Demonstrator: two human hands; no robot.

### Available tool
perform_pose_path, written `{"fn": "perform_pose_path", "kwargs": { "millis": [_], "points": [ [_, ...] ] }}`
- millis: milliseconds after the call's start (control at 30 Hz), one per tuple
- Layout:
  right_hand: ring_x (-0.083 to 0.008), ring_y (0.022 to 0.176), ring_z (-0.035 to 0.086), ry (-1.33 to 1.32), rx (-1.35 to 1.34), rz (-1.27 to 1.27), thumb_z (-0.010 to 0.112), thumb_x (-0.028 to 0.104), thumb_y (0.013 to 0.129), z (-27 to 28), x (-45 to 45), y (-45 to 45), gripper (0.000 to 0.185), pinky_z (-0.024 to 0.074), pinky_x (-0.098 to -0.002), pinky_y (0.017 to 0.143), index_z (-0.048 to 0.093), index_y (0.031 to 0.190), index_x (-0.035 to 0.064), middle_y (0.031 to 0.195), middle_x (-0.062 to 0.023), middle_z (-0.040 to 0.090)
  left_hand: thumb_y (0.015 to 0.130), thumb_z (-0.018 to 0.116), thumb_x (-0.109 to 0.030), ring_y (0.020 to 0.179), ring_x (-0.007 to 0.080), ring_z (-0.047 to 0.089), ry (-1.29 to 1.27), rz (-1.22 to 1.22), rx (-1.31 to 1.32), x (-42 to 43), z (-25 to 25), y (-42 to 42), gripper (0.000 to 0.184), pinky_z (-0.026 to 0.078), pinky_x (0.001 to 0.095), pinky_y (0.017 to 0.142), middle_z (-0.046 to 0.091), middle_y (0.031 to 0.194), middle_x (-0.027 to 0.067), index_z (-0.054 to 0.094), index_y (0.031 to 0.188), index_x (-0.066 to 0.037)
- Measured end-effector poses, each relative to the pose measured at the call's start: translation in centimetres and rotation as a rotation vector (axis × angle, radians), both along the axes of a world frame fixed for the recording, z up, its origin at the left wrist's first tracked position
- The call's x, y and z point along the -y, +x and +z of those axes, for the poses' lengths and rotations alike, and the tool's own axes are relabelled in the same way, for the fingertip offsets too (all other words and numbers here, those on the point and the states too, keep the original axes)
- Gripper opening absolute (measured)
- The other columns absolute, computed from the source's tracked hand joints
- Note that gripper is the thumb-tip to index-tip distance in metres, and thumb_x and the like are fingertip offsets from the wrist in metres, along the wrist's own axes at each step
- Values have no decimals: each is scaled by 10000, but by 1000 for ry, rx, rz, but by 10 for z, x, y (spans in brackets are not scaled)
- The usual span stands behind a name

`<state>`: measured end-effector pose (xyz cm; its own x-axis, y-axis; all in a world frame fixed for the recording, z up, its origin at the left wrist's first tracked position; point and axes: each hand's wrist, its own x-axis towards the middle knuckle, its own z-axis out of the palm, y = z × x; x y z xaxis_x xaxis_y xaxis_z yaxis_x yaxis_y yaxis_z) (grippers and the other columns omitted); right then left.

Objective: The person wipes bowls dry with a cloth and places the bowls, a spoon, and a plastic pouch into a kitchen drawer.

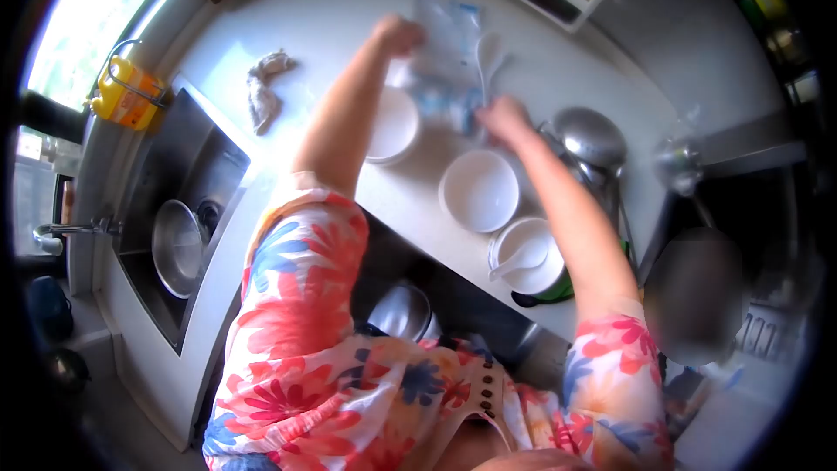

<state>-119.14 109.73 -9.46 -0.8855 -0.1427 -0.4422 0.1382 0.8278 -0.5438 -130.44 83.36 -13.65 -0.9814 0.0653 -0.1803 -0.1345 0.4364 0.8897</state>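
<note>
Over the far part of the white counter, my left hand (401,35) is closed, beside a clear plastic bag (449,30) with blue print. Whatever its fingers grip is hidden. My right hand (506,119) is closed around the handle of a white soup spoon (489,57), its bowl pointing away from me. Blurred blue-and-white plastic packaging (440,98) lies between the hands. Nearer to me are a white bowl (392,126) under my left forearm, a second white bowl (479,192), and a third white bowl (545,275) with a white spoon (523,257) lying in it.
A metal sink (144,244) on the left holds a steel basin (177,249). A crumpled grey cloth (263,92) lies on the counter. Metal cookware (591,137) stands right of my right forearm, near a dark stove (741,201). A white rack (558,4) stands at the back.
</note>
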Motion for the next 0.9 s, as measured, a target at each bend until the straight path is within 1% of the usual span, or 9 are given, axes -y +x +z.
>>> {"fn": "perform_pose_path", "kwargs": {
  "millis": [133, 233, 333, 400, 500, 533, 667, 800, 900],
  "points": [
    [-180, 398, 528, -367, 35, -177, 537, 172, 746, 2, -18, -3, 187, 416, -308, 375, 568, 679, 0, 514, -82, 528, 637, 644, -52, 615, 216, 572, 493, 208, -66, -26, 41, 23, 168, 508, 312, 556, 557, 705, 109, 589, 788, -5],
    [-159, 363, 463, -381, -25, -175, 536, 169, 756, 52, -32, 7, 197, 368, -315, 342, 527, 654, 0, 507, -63, 490, 647, 642, -125, 566, 163, 522, 68, 345, -138, -44, 82, 39, 154, 451, 296, 497, 561, 674, 61, 605, 755, -22],
    [-107, 372, 406, -499, -87, -137, 552, 200, 764, 66, -62, 29, 207, 323, -279, 319, 525, 700, 5, 527, -26, 465, 669, 625, -164, 584, 133, 499, 239, 246, -208, -22, 77, 31, 125, 409, 268, 514, 558, 676, 33, 625, 776, -100],
    [-78, 388, 381, -510, -44, -67, 571, 223, 762, 81, -86, 55, 216, 302, -245, 315, 541, 752, 9, 541, -6, 454, 711, 546, -56, 526, 140, 495, 343, 243, -263, -40, 129, 74, 34, 363, 262, 456, 548, 643, 63, 570, 727, -40],
    [-65, 393, 380, -390, 38, -19, 588, 223, 756, 75, -115, 82, 224, 293, -224, 317, 563, 793, 3, 571, -5, 468, 672, 588, -64, 509, 124, 491, 404, 241, -334, -41, 144, 89, 63, 354, 246, 427, 506, 608, 27, 534, 704, -68],
    [-65, 393, 378, -338, 57, -1, 591, 220, 754, 74, -120, 89, 225, 292, -223, 318, 566, 799, 1, 573, -5, 468, 701, 659, -121, 660, 138, 559, 400, 209, -298, -13, 117, 63, 169, 438, 245, 589, 599, 749, 51, 619, 848, -49],
    [-67, 393, 391, -329, 15, 16, 598, 215, 735, 55, -133, 100, 243, 294, -228, 322, 591, 815, -15, 542, -2, 470, 722, 667, -68, 710, 163, 576, 555, 88, -269, -10, 123, 71, 214, 454, 243, 647, 609, 782, 80, 603, 920, -14],
    [-97, 422, 492, -210, -151, 27, 611, 253, 718, 41, -141, 106, 273, 390, -256, 398, 612, 835, 7, 558, -43, 537, 738, 652, -46, 745, 183, 576, 608, -3, -228, -31, 137, 94, 197, 461, 262, 668, 604, 816, 110, 595, 923, -7],
    [-250, 639, 594, -16, -361, 170, 609, 236, 694, 30, -149, 112, 278, 462, -357, 602, 611, 868, 19, 704, -127, 607, 720, 662, -79, 795, 202, 571, 436, 15, -288, -68, 167, 142, 261, 472, 307, 721, 595, 855, 126, 578, 960, -19]
  ]
}}
